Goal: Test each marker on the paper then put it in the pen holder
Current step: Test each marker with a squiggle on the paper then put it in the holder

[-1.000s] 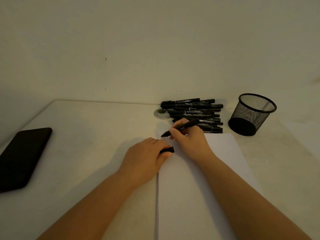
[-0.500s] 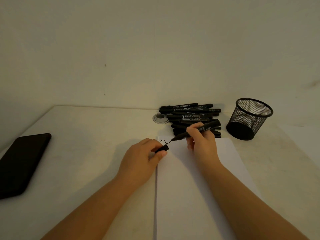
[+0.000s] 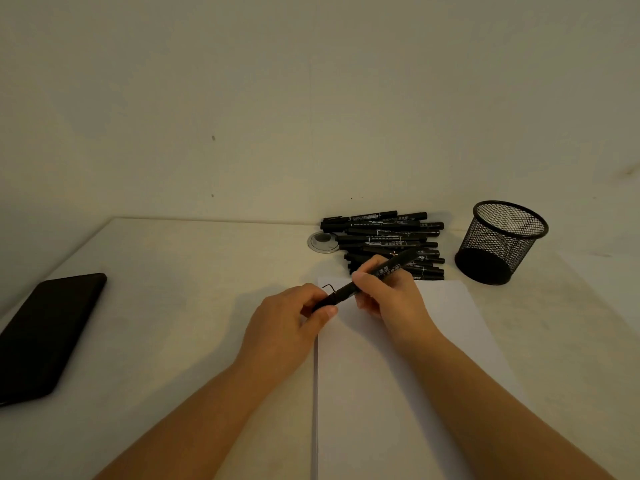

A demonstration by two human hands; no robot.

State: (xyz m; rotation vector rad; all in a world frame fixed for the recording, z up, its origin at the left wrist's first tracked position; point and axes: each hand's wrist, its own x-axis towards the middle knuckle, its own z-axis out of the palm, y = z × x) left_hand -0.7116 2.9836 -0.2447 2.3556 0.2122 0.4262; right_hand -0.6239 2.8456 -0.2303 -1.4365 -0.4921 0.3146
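My right hand (image 3: 388,299) grips a black marker (image 3: 391,266) by its barrel, tilted with the tip end down to the left. My left hand (image 3: 291,323) pinches the marker's cap (image 3: 329,301), which meets the tip end of the marker. Both hands hover over the top left corner of the white paper (image 3: 398,393). A small black scribble (image 3: 328,287) marks that corner. A pile of several black markers (image 3: 384,240) lies behind the paper. The black mesh pen holder (image 3: 498,242) stands upright at the back right and looks empty.
A black phone (image 3: 45,334) lies flat at the left edge of the white desk (image 3: 173,289). A round silver cable cover (image 3: 322,241) sits in the desk left of the marker pile. A plain wall rises right behind the desk.
The right hand drew a short scribble at the paper's corner, then lifted the marker and brought its tip back to the cap held in the left hand.
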